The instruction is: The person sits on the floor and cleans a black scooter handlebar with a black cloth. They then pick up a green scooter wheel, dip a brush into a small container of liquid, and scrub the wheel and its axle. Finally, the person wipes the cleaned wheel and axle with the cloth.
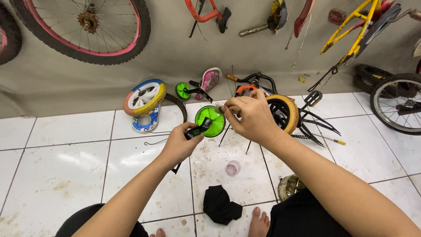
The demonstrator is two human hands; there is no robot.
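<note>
A small bright green training wheel (212,120) on a black metal bracket (197,131) is held up over the white tiled floor. My left hand (179,144) grips the black bracket from below and to the left. My right hand (248,116) is closed at the wheel's upper right edge, fingertips pinching a small part near the hub; what that part is cannot be made out. Both forearms reach in from the bottom of the view.
On the tiles lie a black cloth (220,204), a small clear cup (233,167), a yellow-tyred black wheel with frame parts (285,113), a second green training wheel (183,90), a blue-yellow wheel (145,99) and a screwdriver (334,141). Bicycle wheels and frames lean on the back wall.
</note>
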